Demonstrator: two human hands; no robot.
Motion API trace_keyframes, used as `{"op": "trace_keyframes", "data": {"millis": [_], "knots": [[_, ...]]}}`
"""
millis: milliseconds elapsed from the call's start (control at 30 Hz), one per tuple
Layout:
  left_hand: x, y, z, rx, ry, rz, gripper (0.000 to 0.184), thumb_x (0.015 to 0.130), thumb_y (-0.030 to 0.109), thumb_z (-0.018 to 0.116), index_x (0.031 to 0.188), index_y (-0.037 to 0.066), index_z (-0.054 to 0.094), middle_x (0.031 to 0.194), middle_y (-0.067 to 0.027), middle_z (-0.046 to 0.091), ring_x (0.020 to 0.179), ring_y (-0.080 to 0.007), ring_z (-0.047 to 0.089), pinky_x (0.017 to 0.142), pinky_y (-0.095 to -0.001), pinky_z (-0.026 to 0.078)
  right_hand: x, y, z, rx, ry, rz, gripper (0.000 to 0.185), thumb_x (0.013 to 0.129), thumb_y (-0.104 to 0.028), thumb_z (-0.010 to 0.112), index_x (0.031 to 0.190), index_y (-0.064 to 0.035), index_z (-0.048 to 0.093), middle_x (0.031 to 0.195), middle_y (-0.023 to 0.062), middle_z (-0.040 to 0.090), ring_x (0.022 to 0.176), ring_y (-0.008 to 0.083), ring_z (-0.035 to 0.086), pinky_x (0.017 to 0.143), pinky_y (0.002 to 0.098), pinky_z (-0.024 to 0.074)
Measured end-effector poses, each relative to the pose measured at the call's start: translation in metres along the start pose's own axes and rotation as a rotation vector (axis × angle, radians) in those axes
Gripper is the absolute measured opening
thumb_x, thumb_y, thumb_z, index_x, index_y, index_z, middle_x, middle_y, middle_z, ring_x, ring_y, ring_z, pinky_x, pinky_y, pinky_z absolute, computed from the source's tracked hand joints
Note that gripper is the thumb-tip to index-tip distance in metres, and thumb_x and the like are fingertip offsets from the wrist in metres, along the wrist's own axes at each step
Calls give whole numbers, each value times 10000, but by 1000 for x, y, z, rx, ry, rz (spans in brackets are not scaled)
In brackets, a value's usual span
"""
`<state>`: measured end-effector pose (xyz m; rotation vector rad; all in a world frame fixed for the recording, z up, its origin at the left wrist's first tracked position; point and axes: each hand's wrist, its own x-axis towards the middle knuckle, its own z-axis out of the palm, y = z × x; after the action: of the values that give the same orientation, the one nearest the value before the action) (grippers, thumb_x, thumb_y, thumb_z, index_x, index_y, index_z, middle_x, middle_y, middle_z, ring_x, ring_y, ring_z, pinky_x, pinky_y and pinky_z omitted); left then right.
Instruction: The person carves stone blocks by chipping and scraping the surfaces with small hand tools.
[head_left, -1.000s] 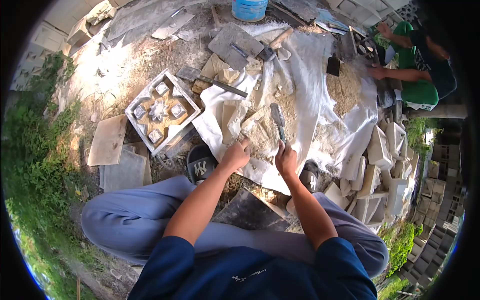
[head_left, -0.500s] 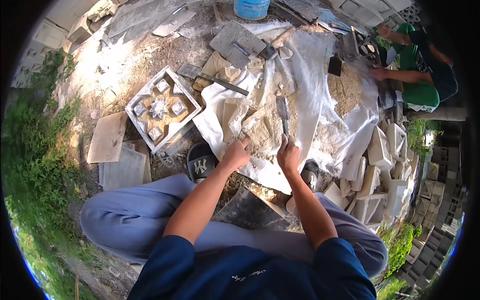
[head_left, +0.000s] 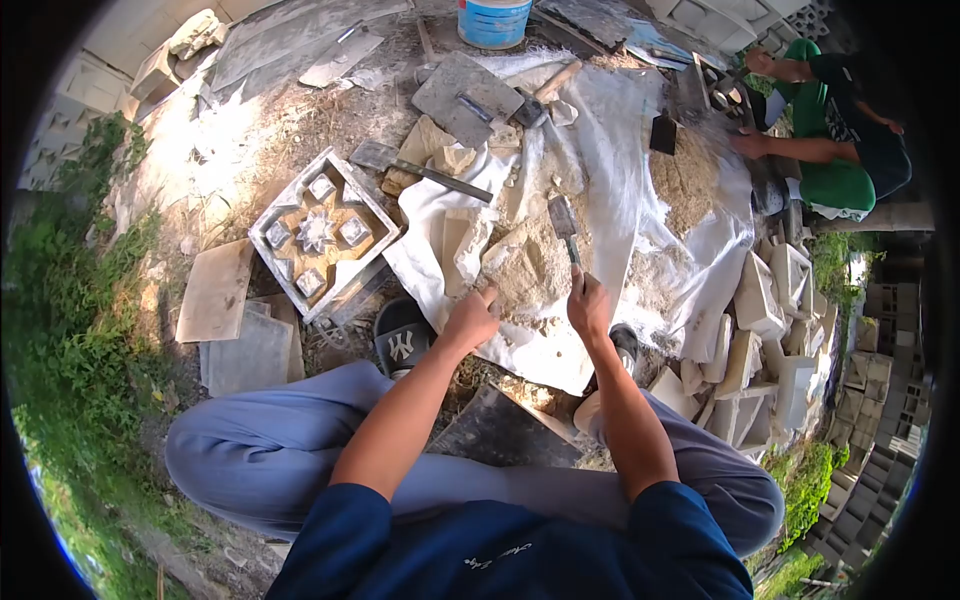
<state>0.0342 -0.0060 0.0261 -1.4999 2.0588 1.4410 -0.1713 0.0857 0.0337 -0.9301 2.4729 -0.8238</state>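
A pale, rough stone block [head_left: 515, 262] lies on the white sheet in front of me. At its near left edge my left hand [head_left: 472, 318] is closed, fingers curled against the stone; the fingertips are partly hidden. My right hand [head_left: 588, 305] grips the handle of a flat-bladed tool [head_left: 564, 216], its dusty blade pointing away from me over the block's right side. Whether the blade touches the stone, I cannot tell. Another cut stone piece [head_left: 466, 243] sits just left of the block.
To the left lies a square mould [head_left: 388, 232] with a star pattern. A long-handled flat tool [head_left: 425, 175], a hammer [head_left: 532, 106] and a float [head_left: 470, 98] lie beyond. Stone pieces [head_left: 760, 295] are stacked right. A person in green trousers [head_left: 835, 185] works at upper right, near a bucket [head_left: 494, 22].
The tool's blade has tipped slightly left and come a little nearer, with my right hand shifting slightly right. My left hand stays by the block's edge, and the whole view has shifted slightly.
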Motion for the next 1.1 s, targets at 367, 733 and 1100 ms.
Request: {"op": "trace_keyframes", "data": {"millis": [367, 733, 1100], "knots": [[5, -9, 9, 6, 81, 52, 340, 959, 284, 524, 1210, 57, 556, 825, -283, 654, 657, -406, 654, 563, -483, 533, 112, 34, -32, -329, -23, -85, 502, 980, -475, 494, 824, -23, 646, 773, 271, 657, 764, 484, 633, 678, 555, 488], [1, 2, 1, -47, 43, -77, 344, 944, 307, 557, 1199, 77, 579, 889, -267, 664, 790, -444, 671, 708, -497, 549, 177, 26, -2, -497, -157, -199, 445, 987, -466, 477, 949, -51, 631, 842, 264, 670, 839, 448, 650, 775, 531, 503], [1, -3, 5, -58, 92, 60, 284, 974, 278, 522, 1100, 25, 553, 685, -237, 637, 478, -319, 642, 379, -427, 511, 94, 68, -24, -505, -414, -156, 460, 991, -488, 449, 920, -67, 620, 833, 272, 668, 844, 477, 642, 781, 547, 511]]}}
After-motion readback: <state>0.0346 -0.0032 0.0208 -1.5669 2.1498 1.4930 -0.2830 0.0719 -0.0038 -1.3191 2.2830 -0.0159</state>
